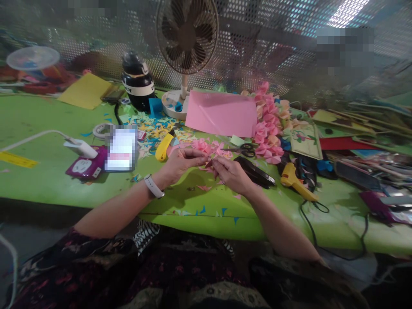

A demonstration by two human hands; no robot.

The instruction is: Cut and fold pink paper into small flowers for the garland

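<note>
My left hand (180,166) and my right hand (232,175) meet above the front middle of the green table, fingertips nearly touching. Both are closed in a pinch on a small pink paper piece (210,163), mostly covered by the fingers. Just behind them lie loose pink paper petals (201,145) and black-handled scissors (247,150). A black stapler (255,172) rests beside my right hand. Close to my left hand is a yellow-handled tool (164,148) whose kind I cannot make out.
Pink sheets (222,113) lean near a fan (186,36) and a dark bottle (139,88). Paper flowers (268,122) are heaped at right, with a yellow glue gun (296,182) and its cord nearby. A lit phone (120,150) lies left. Paper scraps litter the table (41,184).
</note>
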